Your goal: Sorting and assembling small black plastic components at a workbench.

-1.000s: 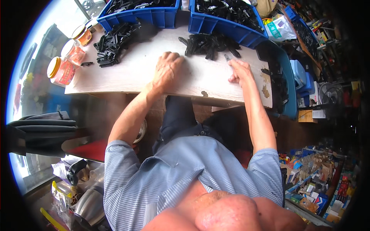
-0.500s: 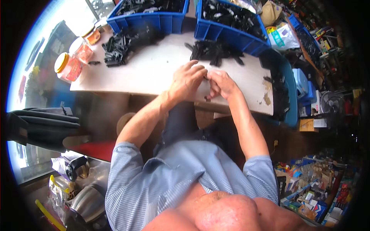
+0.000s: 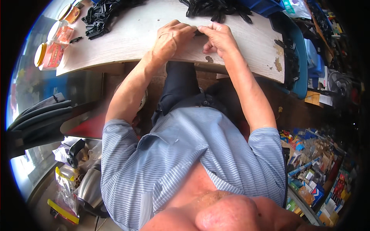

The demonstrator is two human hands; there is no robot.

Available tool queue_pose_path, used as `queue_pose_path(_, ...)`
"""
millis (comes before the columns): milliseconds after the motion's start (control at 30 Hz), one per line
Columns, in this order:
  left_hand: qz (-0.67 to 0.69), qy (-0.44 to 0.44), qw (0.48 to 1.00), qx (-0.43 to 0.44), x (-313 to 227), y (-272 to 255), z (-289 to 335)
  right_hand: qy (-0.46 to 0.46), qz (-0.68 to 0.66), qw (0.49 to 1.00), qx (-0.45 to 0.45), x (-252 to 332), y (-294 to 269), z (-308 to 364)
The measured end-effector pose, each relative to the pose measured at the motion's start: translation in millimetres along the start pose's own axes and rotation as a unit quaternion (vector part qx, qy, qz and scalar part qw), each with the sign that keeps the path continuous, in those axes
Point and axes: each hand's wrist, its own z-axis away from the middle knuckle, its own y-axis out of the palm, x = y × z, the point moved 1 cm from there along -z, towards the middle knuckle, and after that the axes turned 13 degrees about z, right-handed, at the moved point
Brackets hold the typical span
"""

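Observation:
Over the front part of the white worktable (image 3: 127, 46), my left hand (image 3: 173, 37) and my right hand (image 3: 219, 38) meet fingertip to fingertip. Between them shows a small black plastic piece (image 3: 198, 33), mostly covered by the fingers. My right thumb and forefinger pinch it, the other fingers curled below. The left fingers are bent and closed around its other end. Beyond my hands lies a pile of black plastic pieces (image 3: 216, 9), and a second pile of black pieces (image 3: 101, 17) sits at the far left.
Jars with orange-red contents (image 3: 54, 56) line the table's left end, beside one loose black piece (image 3: 76, 39). A blue crate (image 3: 266, 5) stands at the back right. A teal tub (image 3: 300, 57) with black pieces adjoins the right edge. Cluttered goods (image 3: 308, 184) fill the lower right.
The view has tilted down, so the table and piles sit higher and the crates are mostly cut off. My hands stay together at the small black piece.

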Motion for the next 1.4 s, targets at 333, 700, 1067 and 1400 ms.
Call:
queue_pose_path(333, -0.042, -0.005, 0.997, 0.066, -13.9, -7.4, 3.1, -0.026, 0.107, 0.989, -0.095, 0.1, 7.9, 3.5)
queue_pose_path(700, 0.072, -0.08, 0.994, 0.011, -5.1, -10.0, 9.5, -0.052, 0.136, 0.989, 0.014, 6.4, 2.4, 1.6)
queue_pose_path(1067, -0.29, -0.177, 0.926, -0.165, 109.7, -118.4, -1.0, -0.064, 0.057, 0.996, -0.003, 6.1, 5.3, 6.6)
queue_pose_path(1400, -0.354, -0.024, 0.908, -0.223, 137.9, -109.1, 12.4, -0.073, 0.033, 0.997, -0.013, -1.2, 1.5, 6.5)
